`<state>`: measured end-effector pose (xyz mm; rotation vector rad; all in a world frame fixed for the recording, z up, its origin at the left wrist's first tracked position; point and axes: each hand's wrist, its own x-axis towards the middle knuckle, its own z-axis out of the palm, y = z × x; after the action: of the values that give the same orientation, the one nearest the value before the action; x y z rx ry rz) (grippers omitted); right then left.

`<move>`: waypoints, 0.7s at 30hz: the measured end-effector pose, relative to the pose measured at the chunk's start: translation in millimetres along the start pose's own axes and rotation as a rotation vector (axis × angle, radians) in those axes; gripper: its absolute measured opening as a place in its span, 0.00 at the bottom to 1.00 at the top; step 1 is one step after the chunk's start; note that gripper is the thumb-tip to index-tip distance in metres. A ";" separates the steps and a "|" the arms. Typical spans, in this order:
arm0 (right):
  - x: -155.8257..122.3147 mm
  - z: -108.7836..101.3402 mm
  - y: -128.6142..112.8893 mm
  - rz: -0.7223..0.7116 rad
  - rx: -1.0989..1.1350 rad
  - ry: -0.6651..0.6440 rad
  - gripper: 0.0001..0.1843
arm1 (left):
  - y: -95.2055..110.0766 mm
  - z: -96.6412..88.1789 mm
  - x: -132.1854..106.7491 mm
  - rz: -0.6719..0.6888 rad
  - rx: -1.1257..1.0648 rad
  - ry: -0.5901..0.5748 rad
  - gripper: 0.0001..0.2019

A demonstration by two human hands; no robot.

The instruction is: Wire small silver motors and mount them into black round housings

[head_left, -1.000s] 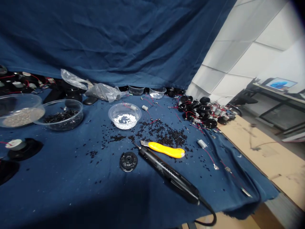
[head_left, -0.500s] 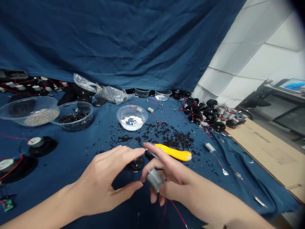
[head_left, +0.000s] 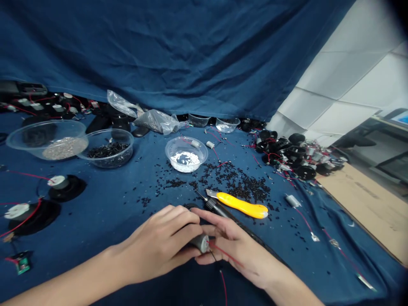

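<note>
The left hand (head_left: 164, 240) is curled closed around a grey motor (head_left: 202, 243), held low at the near middle of the cloth (head_left: 105, 255), its end with the red wire (head_left: 228, 256) facing right. The right hand (head_left: 234, 238) meets it there, fingers bent under and beside that end, only a narrow gap to the thumb; whether they also grip the motor cannot be told. A black screwdriver (head_left: 219, 208) lies partly behind the right hand, with a yellow knife (head_left: 244, 205) just beyond it. Past these, small black bits (head_left: 245, 185) are scattered on the cloth. A clear bowl (head_left: 174, 146) behind them has white pieces (head_left: 188, 159) over its bottom. To its left, a second bowl (head_left: 126, 159) holds a heap of black strips (head_left: 108, 149); beside that, a wide bowl (head_left: 19, 144) holds pale grains (head_left: 65, 148) toward its right side. Farther back are a plastic bag (head_left: 159, 122) with greyish contents and two small tubs (head_left: 198, 121), their contents too small to tell.
</note>
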<state>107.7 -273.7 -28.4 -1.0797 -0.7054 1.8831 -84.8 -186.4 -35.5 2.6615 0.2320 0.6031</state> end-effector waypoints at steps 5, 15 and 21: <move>9.2 -2.6 8.1 -0.124 -0.186 -0.103 0.33 | -3.3 7.9 -5.0 -0.125 -0.137 0.023 0.09; 7.2 -4.5 22.0 -0.413 -0.545 0.221 0.16 | -9.1 4.1 0.6 -0.272 -0.226 0.012 0.07; 4.0 -9.1 29.9 -0.524 -0.919 0.253 0.09 | -16.8 -15.4 -13.4 -0.347 0.063 -0.233 0.09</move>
<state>103.1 -284.5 -57.7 -1.4506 -1.5903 0.9238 -104.8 -169.1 -34.9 2.6319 0.6360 0.1777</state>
